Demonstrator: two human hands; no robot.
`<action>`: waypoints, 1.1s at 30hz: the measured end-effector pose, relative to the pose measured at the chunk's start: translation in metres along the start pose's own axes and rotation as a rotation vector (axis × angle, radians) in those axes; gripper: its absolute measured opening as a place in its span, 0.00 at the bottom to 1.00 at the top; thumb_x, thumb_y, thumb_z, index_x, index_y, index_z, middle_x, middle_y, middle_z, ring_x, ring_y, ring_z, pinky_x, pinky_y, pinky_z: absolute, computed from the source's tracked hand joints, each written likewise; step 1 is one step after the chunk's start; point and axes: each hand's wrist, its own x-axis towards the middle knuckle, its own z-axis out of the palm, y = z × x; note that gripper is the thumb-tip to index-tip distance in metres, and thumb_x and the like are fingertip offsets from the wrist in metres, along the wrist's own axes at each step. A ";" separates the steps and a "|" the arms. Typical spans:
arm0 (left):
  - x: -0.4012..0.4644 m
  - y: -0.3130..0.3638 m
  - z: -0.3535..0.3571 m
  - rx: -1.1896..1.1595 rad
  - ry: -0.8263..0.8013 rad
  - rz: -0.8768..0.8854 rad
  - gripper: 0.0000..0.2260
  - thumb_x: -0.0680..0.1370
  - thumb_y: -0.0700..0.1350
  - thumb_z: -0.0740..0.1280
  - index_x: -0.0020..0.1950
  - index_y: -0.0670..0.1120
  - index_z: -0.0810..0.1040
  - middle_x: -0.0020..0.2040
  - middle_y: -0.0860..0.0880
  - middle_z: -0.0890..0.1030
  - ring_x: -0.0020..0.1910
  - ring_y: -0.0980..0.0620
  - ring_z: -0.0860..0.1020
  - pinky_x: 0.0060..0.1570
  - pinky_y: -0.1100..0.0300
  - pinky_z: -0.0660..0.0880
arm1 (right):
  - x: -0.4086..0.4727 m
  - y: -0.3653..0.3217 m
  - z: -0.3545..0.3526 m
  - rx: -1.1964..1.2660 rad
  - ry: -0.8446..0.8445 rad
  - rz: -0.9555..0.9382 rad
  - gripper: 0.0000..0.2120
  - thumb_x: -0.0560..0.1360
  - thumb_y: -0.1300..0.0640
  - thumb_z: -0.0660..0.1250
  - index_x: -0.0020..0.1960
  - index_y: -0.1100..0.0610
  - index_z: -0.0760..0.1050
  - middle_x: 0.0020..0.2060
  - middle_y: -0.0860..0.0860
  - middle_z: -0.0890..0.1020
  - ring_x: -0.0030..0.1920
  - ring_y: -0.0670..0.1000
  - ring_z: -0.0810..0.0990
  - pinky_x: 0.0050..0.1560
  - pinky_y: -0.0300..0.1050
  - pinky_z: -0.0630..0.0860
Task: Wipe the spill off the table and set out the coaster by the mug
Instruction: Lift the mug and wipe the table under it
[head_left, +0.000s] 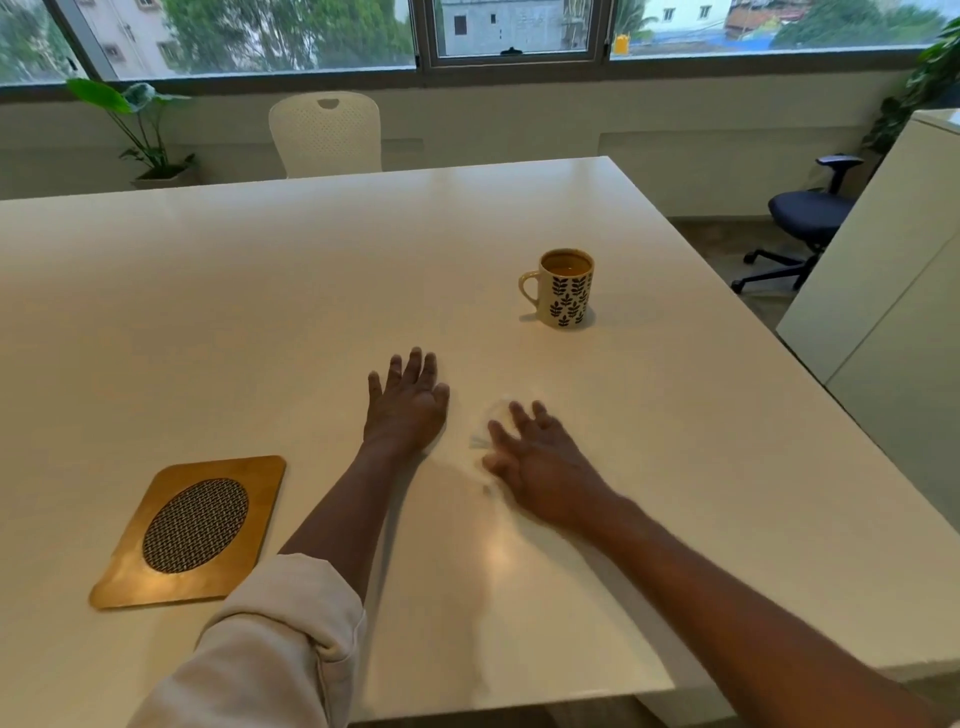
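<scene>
Wooden coaster, rounded square with a dark woven oval inset: lies flat near the table's near-left corner, untouched, well apart from the mug.

Left hand: flat on the tabletop toward the middle of the near edge, palm down, fingers spread, holding nothing; appears to brace the person. Pale rolled sleeve on that forearm.

White tissue or cloth: crumpled, partly hidden under the right hand and blurred; its exact extent cannot be told. No liquid is clearly readable on the pale surface around it.

Right hand: just beside the left hand, palm down, fingers splayed and pressing the tissue against the table; not closed around it.

Patterned mug: cream with dark leaf print, upright, filled with a brownish drink, handle to the left, standing toward the table's right edge, farther from the person than both hands.

Step in hand, as judged: wiping the spill. Coaster step not yet done.

Next move calls for: clearing the tissue from the wiped patch, then a reach to the near-left corner to lift the coaster and lay it flat just beside the mug without jostling the full mug.
</scene>
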 end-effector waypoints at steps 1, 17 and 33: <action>-0.002 0.000 -0.001 0.003 -0.002 0.000 0.26 0.83 0.55 0.43 0.81 0.50 0.45 0.82 0.51 0.44 0.80 0.47 0.43 0.76 0.41 0.40 | -0.011 -0.011 0.007 0.011 0.002 -0.004 0.30 0.81 0.41 0.50 0.79 0.54 0.55 0.79 0.59 0.49 0.78 0.62 0.44 0.76 0.56 0.43; -0.047 0.004 0.008 -0.017 0.049 -0.059 0.27 0.83 0.53 0.42 0.81 0.49 0.45 0.82 0.50 0.45 0.80 0.48 0.44 0.77 0.43 0.41 | -0.057 0.087 0.001 -0.073 0.069 0.142 0.40 0.76 0.32 0.38 0.79 0.57 0.53 0.78 0.60 0.52 0.78 0.63 0.50 0.75 0.53 0.52; -0.063 0.009 0.009 -0.016 0.060 -0.091 0.26 0.83 0.53 0.43 0.81 0.48 0.46 0.82 0.50 0.46 0.80 0.48 0.45 0.77 0.43 0.43 | -0.077 0.062 0.020 0.061 0.180 0.220 0.40 0.80 0.38 0.36 0.71 0.67 0.68 0.71 0.68 0.67 0.71 0.71 0.65 0.69 0.64 0.64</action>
